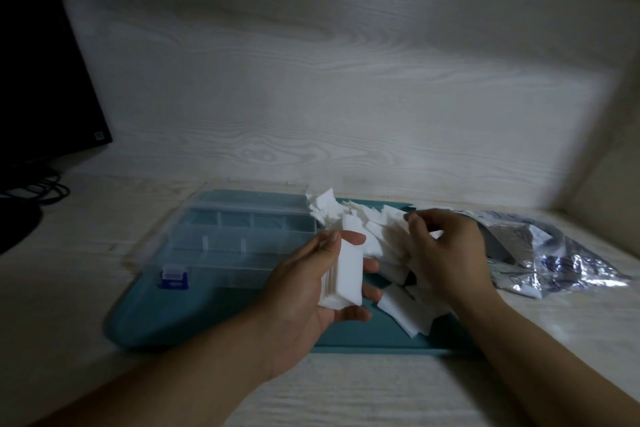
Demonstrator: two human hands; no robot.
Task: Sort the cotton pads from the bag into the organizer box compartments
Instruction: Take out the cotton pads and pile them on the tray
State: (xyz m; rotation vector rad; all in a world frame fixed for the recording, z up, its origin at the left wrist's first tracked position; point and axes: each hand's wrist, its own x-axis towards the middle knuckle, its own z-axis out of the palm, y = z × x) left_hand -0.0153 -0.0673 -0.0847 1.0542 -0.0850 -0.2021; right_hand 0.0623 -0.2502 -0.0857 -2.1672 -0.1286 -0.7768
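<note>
The left hand [311, 291] holds a neat stack of cotton pads [343, 274] over the middle of the teal mat [214, 315]; its grip is curled round the stack, thumb along the near-left side and fingers wrapping the right side. The stack stands on edge, tilted a little, above the mat and just beside the organizer box [239, 236].

The right hand [446, 253] reaches into the loose heap of cotton pads [367, 218] spread across the right half of the mat. Its fingers are bent down among the pads with thumb and forefinger brought close together at the heap's far side; motion blur keeps me from telling whether that grip actually pinches a pad.

The organizer box is clear plastic, lying on the left half of the mat with its lid open toward the back wall. Its compartments are set off by clear dividers, and no pad shows in them. A blue latch [174, 279] sits at its near-left corner.

The heap runs from the box's far-right corner down to the mat's near-right area, some pads overlapping and one larger clump lying near the front edge.

The crinkled silver bag [561, 253] lies on the counter [381, 399] off the mat's right edge, mouth facing the heap. At the counter's far-left corner stands a dark monitor [45, 62] with cables [45, 191] under it.
</note>
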